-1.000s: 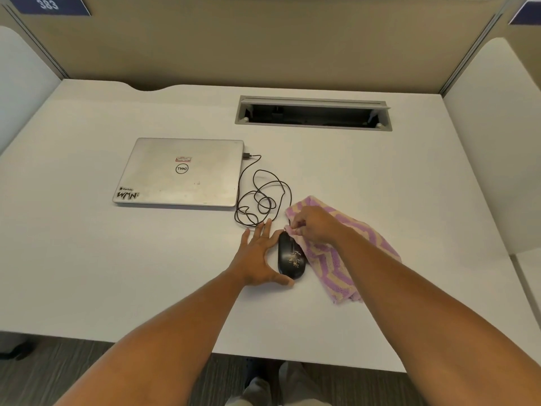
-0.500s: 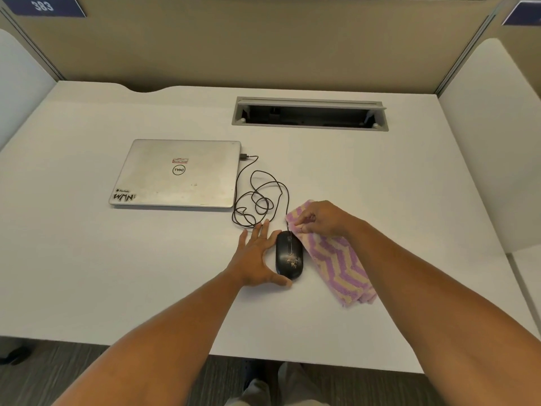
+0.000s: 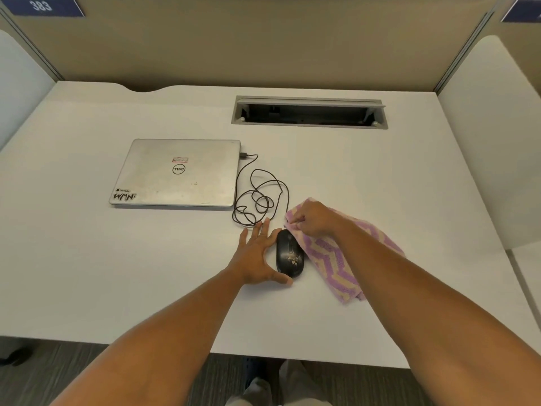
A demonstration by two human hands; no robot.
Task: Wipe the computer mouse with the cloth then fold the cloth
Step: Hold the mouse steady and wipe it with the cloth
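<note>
White desk (image 3: 380, 186): black mouse (image 3: 289, 253) at centre. Left hand (image 3: 257, 254) flat, open, touching mouse left side. Right hand (image 3: 310, 218) pinching striped cloth (image 3: 330, 256) at mouse right side.

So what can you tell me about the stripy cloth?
The cloth looks like soft towelling, with purple and cream zigzags. It lies bunched and partly folded on the white desk, right of the black mouse, its edge touching the mouse's far end. The right hand pinches its far corner. The right forearm hides part of it.
</note>
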